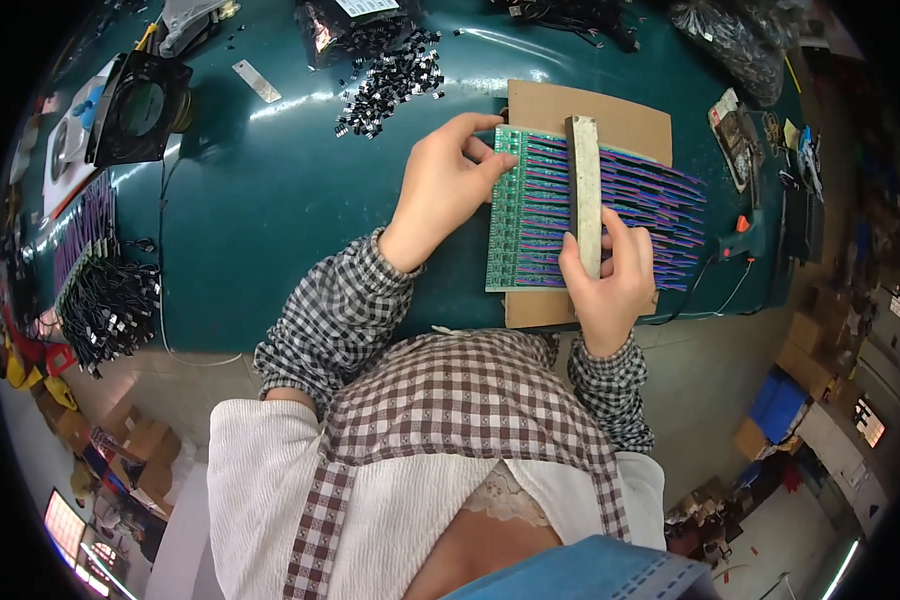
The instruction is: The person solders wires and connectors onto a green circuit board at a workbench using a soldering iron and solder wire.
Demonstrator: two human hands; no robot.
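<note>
A green circuit board panel [506, 210] lies on a sheet of brown cardboard [610, 105]. Rows of blue, purple and black wires [660, 200] run from it to the right. Across the wires rests a long pale bar [587, 170], pointing away from me. My right hand [618, 280] grips the near end of this bar between thumb and fingers. With thumb and fingers bent together, my left hand [448, 185] holds the panel's far left corner. The thumb lies on top of the panel, and what the other fingertips touch is partly hidden.
Small black connectors [390, 85] are heaped at the far middle of the green table [290, 220]. A black fan [142, 108] and bundled wired boards [95, 270] stand at left. To the right lie an orange-tipped tool [740, 232] and a worn flat box [735, 140].
</note>
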